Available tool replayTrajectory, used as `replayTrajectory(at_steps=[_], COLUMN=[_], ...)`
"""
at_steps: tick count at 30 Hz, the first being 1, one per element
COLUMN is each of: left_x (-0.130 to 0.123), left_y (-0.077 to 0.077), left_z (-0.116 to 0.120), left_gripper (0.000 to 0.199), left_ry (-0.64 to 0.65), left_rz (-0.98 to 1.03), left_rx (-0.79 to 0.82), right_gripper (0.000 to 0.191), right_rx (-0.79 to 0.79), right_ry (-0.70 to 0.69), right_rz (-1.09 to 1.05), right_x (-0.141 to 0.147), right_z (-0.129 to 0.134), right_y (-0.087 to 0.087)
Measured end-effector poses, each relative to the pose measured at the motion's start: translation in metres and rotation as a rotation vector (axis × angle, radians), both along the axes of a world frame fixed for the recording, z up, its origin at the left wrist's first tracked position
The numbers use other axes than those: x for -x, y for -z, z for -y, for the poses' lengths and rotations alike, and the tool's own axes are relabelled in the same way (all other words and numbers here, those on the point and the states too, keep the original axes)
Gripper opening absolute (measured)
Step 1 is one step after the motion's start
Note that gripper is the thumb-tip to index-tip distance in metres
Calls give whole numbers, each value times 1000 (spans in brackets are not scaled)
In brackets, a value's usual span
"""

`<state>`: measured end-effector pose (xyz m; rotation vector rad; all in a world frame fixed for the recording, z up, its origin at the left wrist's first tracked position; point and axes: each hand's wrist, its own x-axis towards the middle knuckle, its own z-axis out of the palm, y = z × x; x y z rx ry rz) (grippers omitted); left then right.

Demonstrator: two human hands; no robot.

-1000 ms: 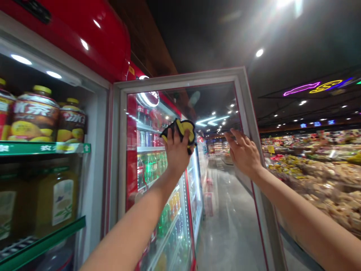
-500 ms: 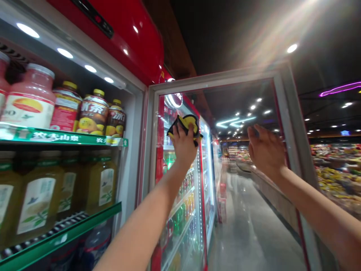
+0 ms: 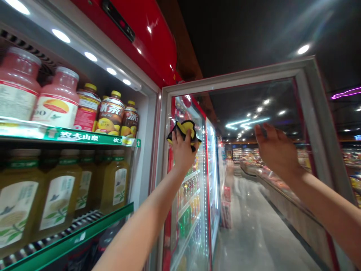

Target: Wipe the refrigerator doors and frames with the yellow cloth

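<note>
My left hand grips a bunched yellow cloth with black edging at the inner side of the glass door, near its hinge side. The fingers press over the cloth, and part of it sticks out around them. Toward the door's free edge, my right hand is raised with fingers spread, holding nothing. Its fingertips are at or close to the pane; whether they touch it, I cannot tell. The door belongs to a red drinks fridge and stands wide open.
Juice bottles and iced tea bottles line the fridge's upper shelf at left. Larger bottles of yellowish drink stand below. Through the glass appear more lit fridges, a shiny aisle floor and a long display counter.
The view has turned left, so the fridge and door sit farther right. Relative to the door, my left hand with the cloth has shifted slightly toward the hinge side. My right hand stays raised and open.
</note>
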<state>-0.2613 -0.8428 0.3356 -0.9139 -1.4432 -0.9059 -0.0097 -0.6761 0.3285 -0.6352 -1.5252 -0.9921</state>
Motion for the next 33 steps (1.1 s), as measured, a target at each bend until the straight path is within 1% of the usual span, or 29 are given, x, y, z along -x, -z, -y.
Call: replayTrajectory(at_steps=[1,2,3,4,5,6,8,9,10,11,12,13,14,17,18,19,20,21,22,23,24,26,27,28,29,30,31,32,33], left_x=[2,4,5,7,9,11,16,18,19,20,20,20,21,28,32,37,42,46,48,47,43,25,12,-3,-18,-32,-43,-50,-52], left_y=[24,44,58,64,61,51,16,-3,-18,-27,-29,-25,-14,30,40,44,40,29,11,-12,-38,-92,-114,-130,-139,-142,-137,-127,-113], left_z=[2,4,6,7,8,9,11,12,12,12,12,13,13,19,22,24,26,27,25,22,17,1,-10,-21,-31,-41,-48,-52,-52], left_gripper=[58,61,64,66,66,64,59,58,58,58,57,57,57,58,59,60,61,60,60,60,59,57,57,58,59,59,59,59,60], left_ry=[13,31,46,53,54,47,21,13,12,17,25,33,40,58,68,80,90,92,89,82,75,58,54,53,54,59,69,81,95], left_rz=[-40,-94,-138,-170,-187,-184,-134,-105,-85,-73,-67,-67,-74,-135,-160,-176,-188,-187,-181,-175,-166,-103,-61,-32,-31,-55,-106,-172,-246], left_rx=[47,111,168,204,221,212,142,105,88,72,61,57,59,114,138,155,157,138,112,92,69,-11,-53,-86,-93,-71,-32,21,86], right_gripper=[51,51,52,54,55,57,58,57,57,57,58,59,61,61,60,58,57,57,58,59,60,63,64,64,63,61,58,56,53], right_rx=[4,11,22,33,43,50,53,51,49,48,48,50,51,47,40,35,33,35,41,46,49,50,53,59,66,70,69,64,55], right_ry=[-5,-14,-32,-58,-90,-121,-157,-156,-145,-132,-123,-116,-111,-93,-86,-82,-79,-77,-78,-81,-87,-104,-111,-114,-114,-111,-108,-108,-113], right_rz=[-3,-6,-7,-10,-14,-15,-9,-4,0,-1,-6,-16,-28,-29,-18,-9,-3,-2,-4,-3,1,13,16,16,16,19,26,42,66], right_x=[1,2,4,5,6,7,9,9,10,11,13,15,17,24,27,29,30,31,31,31,30,29,29,29,28,26,24,19,13], right_z=[1,2,2,1,0,-2,-5,-7,-8,-8,-8,-7,-5,4,8,10,13,15,16,16,16,17,17,18,18,17,16,13,9], right_y=[0,0,-1,-1,-2,-2,0,1,3,6,8,11,13,14,13,12,10,8,6,4,3,2,2,2,2,3,3,4,5])
